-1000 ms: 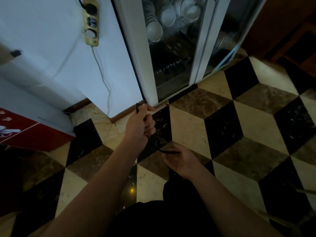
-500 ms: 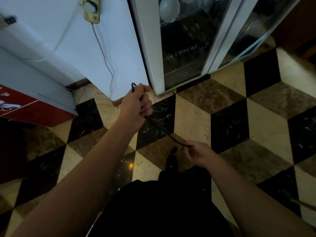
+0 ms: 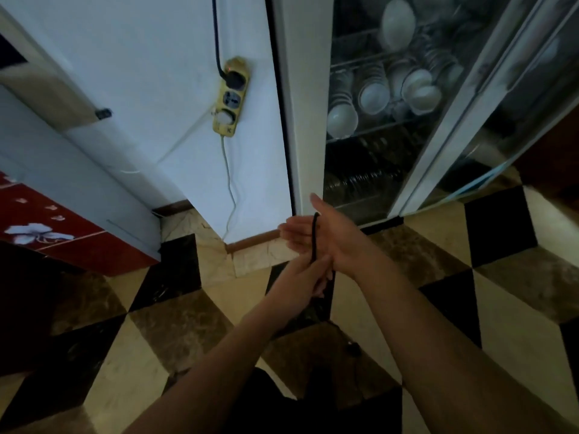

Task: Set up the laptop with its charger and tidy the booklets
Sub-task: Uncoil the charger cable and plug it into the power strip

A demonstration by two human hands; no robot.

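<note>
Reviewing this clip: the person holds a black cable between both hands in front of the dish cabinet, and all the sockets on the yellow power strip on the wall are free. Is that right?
Not quite. The top socket of the yellow power strip already has a black plug in it, as the head view shows. The rest holds: the black cable runs across the right hand, the left hand grips it, in front of the dish cabinet.

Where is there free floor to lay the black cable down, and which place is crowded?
Bare tiled floor lies to the right, below the dish cabinet. More lies to the left, below the red cupboard. The wall corner is crowded: the power strip and its white cord hang there, near both hands holding the black cable.
</note>
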